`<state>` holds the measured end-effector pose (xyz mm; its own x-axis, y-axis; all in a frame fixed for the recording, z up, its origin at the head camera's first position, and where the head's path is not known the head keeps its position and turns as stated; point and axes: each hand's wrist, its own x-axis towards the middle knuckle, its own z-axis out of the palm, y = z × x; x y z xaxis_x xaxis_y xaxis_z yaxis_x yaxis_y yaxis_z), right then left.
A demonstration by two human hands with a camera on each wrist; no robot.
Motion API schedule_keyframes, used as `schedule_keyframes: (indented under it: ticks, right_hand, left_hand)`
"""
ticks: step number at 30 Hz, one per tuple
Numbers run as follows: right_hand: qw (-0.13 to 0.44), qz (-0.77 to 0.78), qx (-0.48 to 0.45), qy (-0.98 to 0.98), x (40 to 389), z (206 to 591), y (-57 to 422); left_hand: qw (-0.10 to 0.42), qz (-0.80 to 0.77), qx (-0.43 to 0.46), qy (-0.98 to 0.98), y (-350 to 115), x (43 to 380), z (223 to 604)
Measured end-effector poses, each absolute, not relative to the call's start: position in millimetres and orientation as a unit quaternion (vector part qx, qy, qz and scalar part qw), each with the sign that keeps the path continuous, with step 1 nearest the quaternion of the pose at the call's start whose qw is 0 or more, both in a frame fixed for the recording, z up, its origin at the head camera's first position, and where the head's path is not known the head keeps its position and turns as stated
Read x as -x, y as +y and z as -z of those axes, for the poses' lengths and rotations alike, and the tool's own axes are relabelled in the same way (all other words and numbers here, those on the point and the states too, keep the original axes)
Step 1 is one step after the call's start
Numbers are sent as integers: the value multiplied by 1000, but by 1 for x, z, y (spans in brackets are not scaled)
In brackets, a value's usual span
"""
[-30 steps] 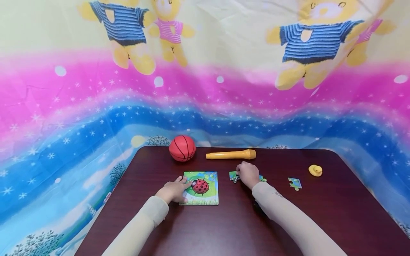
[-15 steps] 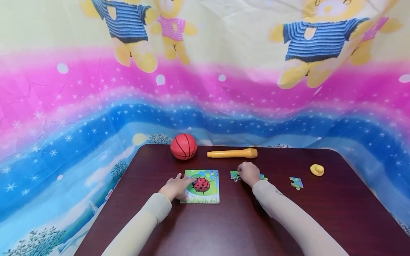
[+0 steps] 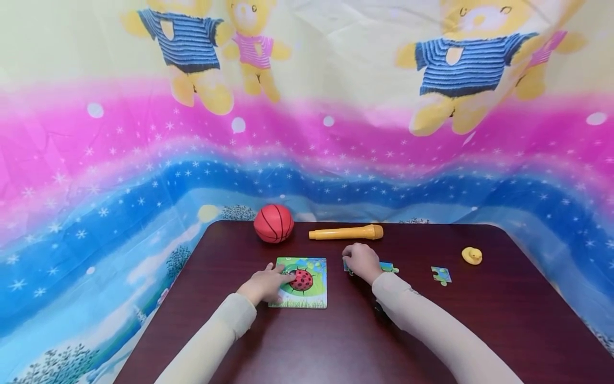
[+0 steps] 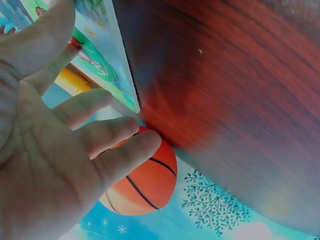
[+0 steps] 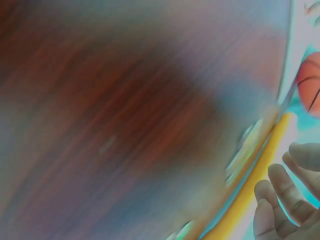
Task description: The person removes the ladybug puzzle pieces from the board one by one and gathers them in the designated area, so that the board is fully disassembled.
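A square ladybug puzzle [image 3: 314, 296] lies on the dark table, also visible as a tilted board [image 4: 112, 50] in the left wrist view. My left hand [image 3: 263, 285] rests on its left side, fingers spread; the left wrist view shows this hand [image 4: 45, 145] with its fingers fairly straight. To the right, my right hand [image 3: 363, 261] is over a puzzle piece [image 3: 346, 268], mostly covering it. Another puzzle piece [image 3: 387, 268] shows just right of that hand. In the right wrist view, the hand [image 5: 292, 195] has loosely bent fingers, with no piece visible between them.
A red toy basketball [image 3: 274, 223] and a yellow toy microphone [image 3: 346, 232] lie near the table's back edge. Farther right are a separate puzzle piece [image 3: 441, 275] and a yellow rubber duck [image 3: 472, 255]. A printed cloth [image 3: 307, 138] hangs behind the table [image 3: 307, 346].
My right hand has shifted slightly left, covering more of the left puzzle piece and uncovering more of the one to its right. My left hand stays on the ladybug puzzle.
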<state>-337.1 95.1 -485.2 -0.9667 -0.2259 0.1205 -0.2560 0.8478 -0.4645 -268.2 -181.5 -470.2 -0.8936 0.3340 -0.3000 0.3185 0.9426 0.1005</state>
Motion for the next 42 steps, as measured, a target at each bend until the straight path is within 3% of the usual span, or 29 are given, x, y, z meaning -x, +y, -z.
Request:
schedule_keyframes:
  ticks: [20, 35, 42]
  right_hand:
    - [40, -246, -170, -953, 320, 487, 46]
    - [22, -241, -222, -945, 308, 497, 30]
    - [-11, -204, -223, -953, 306, 500, 26]
  left_hand:
    - [94, -44, -243, 965, -188, 257, 474]
    - [112, -77, -220, 966, -193, 256, 479]
    - [112, -78, -219, 966, -194, 256, 478]
